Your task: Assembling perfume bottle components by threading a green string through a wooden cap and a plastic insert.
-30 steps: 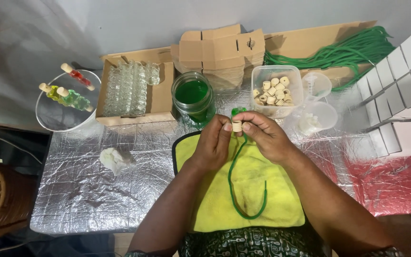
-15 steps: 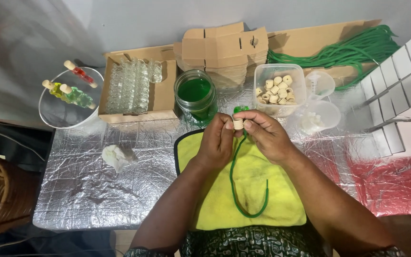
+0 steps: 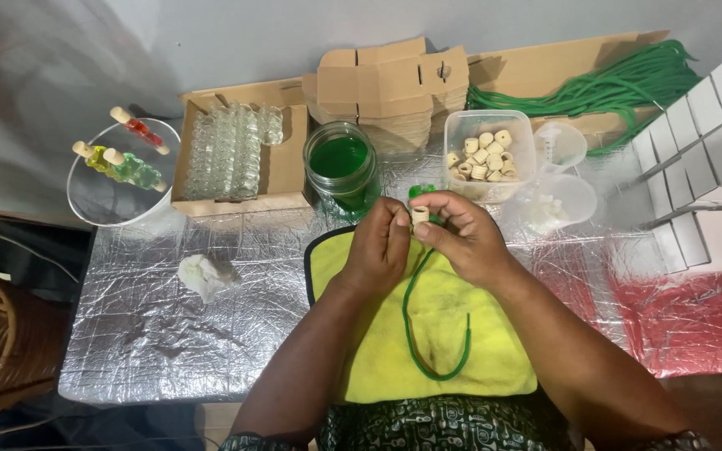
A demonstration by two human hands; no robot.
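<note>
Green cord (image 3: 415,330) hangs in a loop over the yellow cloth (image 3: 478,334), its long axis running from the pinched wooden cork (image 3: 419,215) down toward the person. Left hand (image 3: 378,246) and right hand (image 3: 461,238) both close on the cork, just before the jar of green liquid (image 3: 340,167); the cord's top end is hidden behind the fingers.

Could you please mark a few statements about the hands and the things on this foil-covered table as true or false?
1. Both hands, the left hand and the right hand, meet over the yellow cloth. True.
2. The glass jar holds red liquid. False: green liquid.
3. A green cord hangs in a loop from the hands. True.
4. The small wooden cork between the fingers lies in the cardboard box. False: it is held at the fingertips.
5. The clear plastic tub holds wooden corks. True.
</note>
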